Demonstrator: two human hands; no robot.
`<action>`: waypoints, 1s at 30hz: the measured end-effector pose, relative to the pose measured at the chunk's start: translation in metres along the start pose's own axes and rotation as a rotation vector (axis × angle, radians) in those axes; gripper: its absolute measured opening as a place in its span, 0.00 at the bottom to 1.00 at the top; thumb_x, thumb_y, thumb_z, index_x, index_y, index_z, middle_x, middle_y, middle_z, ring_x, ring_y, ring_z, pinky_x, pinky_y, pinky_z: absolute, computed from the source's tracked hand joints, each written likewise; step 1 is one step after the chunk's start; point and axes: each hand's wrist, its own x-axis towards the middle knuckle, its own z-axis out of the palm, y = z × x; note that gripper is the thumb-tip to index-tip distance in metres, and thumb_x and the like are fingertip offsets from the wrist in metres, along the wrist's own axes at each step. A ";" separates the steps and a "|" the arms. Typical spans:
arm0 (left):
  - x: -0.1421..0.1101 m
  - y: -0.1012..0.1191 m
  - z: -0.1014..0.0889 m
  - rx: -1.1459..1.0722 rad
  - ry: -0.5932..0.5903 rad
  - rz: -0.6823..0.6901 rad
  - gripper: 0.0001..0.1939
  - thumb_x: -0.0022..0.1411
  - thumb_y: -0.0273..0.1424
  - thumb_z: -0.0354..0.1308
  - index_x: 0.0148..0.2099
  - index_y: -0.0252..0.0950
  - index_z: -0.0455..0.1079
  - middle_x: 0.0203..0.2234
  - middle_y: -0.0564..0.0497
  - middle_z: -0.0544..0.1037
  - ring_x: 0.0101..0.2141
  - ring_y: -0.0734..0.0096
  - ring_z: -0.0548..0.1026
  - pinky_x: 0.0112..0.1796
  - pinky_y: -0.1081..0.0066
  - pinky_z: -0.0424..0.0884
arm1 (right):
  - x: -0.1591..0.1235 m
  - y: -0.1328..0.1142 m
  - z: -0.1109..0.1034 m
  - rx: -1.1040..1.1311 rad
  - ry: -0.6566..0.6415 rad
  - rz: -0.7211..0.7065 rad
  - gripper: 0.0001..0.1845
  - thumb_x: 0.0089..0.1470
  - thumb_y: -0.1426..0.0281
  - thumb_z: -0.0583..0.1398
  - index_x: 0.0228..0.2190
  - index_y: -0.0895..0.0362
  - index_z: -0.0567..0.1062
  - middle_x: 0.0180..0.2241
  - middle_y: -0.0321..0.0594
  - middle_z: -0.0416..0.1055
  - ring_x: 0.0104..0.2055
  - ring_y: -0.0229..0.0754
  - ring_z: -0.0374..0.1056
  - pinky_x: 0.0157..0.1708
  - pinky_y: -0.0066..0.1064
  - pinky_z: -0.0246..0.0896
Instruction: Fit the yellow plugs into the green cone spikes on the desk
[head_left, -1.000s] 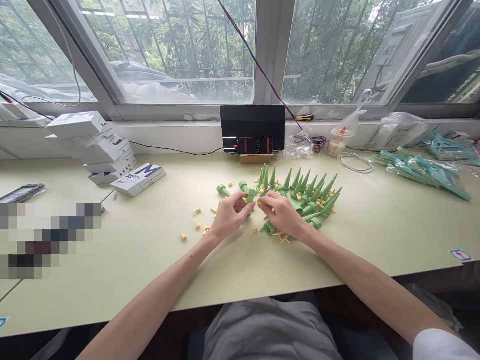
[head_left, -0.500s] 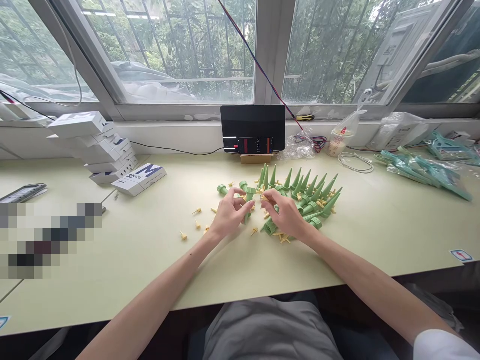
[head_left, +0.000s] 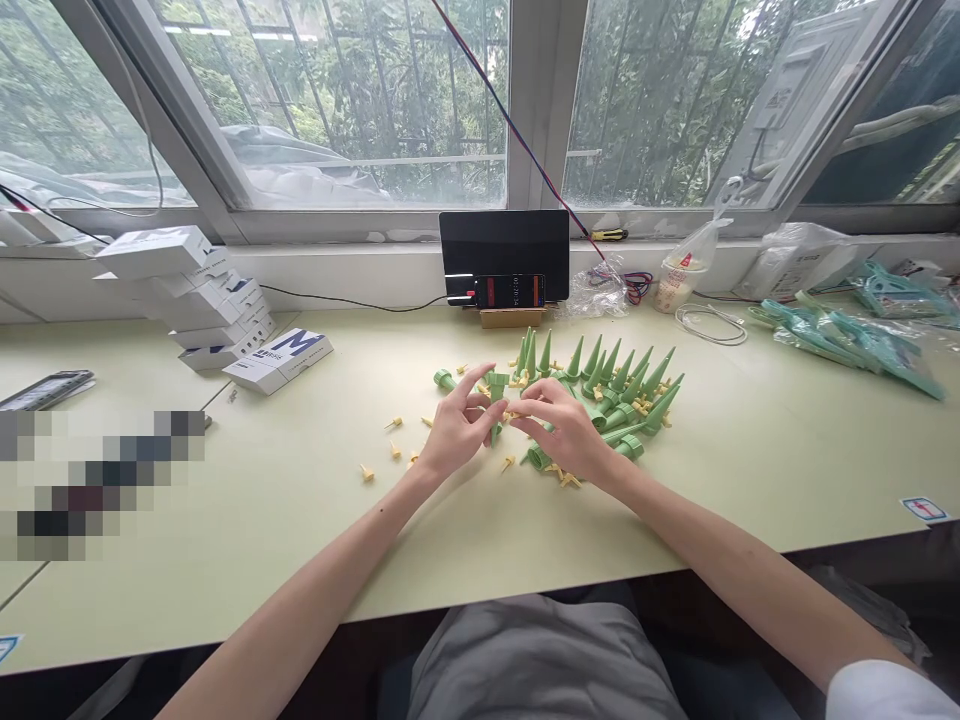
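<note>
My left hand [head_left: 454,436] grips a green plant watering spike [head_left: 496,388], its wide ribbed end up and its point downward. With fingertips pinched together, my right hand [head_left: 568,428] meets the left thumb beside that spike. A small yellow valve piece [head_left: 513,414] shows partly at the right fingertips; the fingers cover the rest. More green cone-shaped spikes [head_left: 663,408] crowd the table just beyond and right of my right hand, some upright, some lying down. Loose yellow valve pieces [head_left: 367,473] are scattered left of my left hand and among the spikes.
Stacked white boxes [head_left: 217,300] and a single white box [head_left: 279,360] stand at the left. A phone [head_left: 510,291] leans on a black screen [head_left: 504,240] at the back. Bagged cup [head_left: 681,280], cables and teal plastic packs [head_left: 847,340] lie at the right.
My right hand has moved left and slightly down, bringing its pinched fingertips from a gap away up to the left thumb and the spike. The left hand stays nearly in place, its index finger raised.
</note>
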 end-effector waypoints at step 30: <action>-0.002 -0.002 0.004 -0.013 0.004 0.014 0.22 0.62 0.40 0.62 0.56 0.45 0.63 0.30 0.57 0.65 0.16 0.86 0.61 0.18 0.80 0.60 | 0.000 -0.010 -0.003 0.092 0.180 0.101 0.08 0.65 0.67 0.57 0.40 0.54 0.76 0.31 0.40 0.76 0.31 0.40 0.71 0.34 0.33 0.68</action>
